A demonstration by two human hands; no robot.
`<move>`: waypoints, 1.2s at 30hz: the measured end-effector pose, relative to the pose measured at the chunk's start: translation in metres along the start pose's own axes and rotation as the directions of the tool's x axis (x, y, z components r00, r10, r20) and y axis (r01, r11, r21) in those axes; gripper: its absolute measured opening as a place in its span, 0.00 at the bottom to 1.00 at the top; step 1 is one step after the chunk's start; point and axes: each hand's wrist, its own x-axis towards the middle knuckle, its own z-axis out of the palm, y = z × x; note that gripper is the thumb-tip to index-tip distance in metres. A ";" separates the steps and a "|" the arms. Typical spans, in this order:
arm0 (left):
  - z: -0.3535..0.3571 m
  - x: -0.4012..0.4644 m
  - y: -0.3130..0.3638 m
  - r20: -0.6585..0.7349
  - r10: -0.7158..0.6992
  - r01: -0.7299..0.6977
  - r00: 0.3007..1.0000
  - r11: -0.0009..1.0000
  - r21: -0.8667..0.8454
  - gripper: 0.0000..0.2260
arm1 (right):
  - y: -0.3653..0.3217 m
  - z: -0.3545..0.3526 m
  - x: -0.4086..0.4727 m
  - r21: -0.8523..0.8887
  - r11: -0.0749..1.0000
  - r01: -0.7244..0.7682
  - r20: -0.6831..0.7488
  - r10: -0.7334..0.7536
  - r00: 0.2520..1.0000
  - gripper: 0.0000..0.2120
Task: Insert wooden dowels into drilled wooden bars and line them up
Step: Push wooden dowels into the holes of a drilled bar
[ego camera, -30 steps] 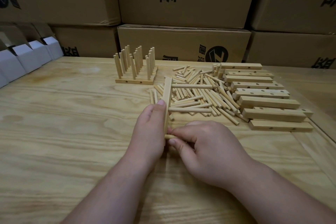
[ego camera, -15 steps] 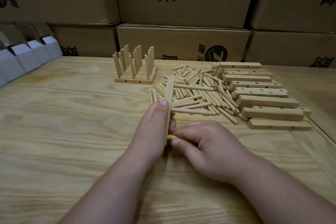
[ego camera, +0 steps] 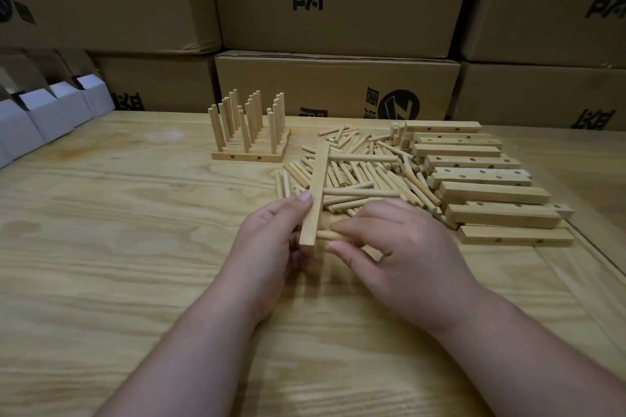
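My left hand (ego camera: 271, 240) grips a drilled wooden bar (ego camera: 316, 193) on its edge, pointing away from me. Two dowels stick out of the bar to the right. My right hand (ego camera: 399, 254) pinches a third dowel (ego camera: 326, 235) whose tip is at the bar's near end. A pile of loose dowels (ego camera: 366, 173) lies behind my hands. To its right lie several bare drilled bars (ego camera: 481, 176). At the back left stands a row of finished bars with upright dowels (ego camera: 250, 132).
The wooden table (ego camera: 118, 247) has a raised edge strip at the right. White folded cartons (ego camera: 50, 112) line the left edge. Stacked cardboard boxes (ego camera: 338, 85) form a wall behind the table.
The bar has lifted slightly and tilted in my left hand. My right hand has kept pinching the dowel at the bar's near end.
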 end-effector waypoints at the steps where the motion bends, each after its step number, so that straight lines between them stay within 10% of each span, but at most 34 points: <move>1: 0.001 0.000 0.001 -0.027 -0.006 0.005 1.000 1.000 -0.018 0.11 | 0.000 0.000 -0.001 0.057 0.998 -0.032 -0.027 0.033 0.999 0.12; 13: -0.002 0.003 0.006 -0.047 -0.082 0.073 0.996 0.983 -0.166 0.08 | 0.017 0.004 -0.004 0.475 0.763 -0.440 -0.208 0.582 0.786 0.08; 21: -0.002 0.001 0.008 0.106 -0.181 0.198 0.978 0.962 -0.189 0.11 | 0.018 0.007 0.000 0.448 0.767 -0.460 -0.100 0.554 0.826 0.24; 36: 0.006 0.001 0.007 0.081 -0.299 0.309 0.951 0.895 -0.322 0.17 | 0.014 0.005 -0.001 0.351 0.773 -0.528 0.141 0.514 0.846 0.12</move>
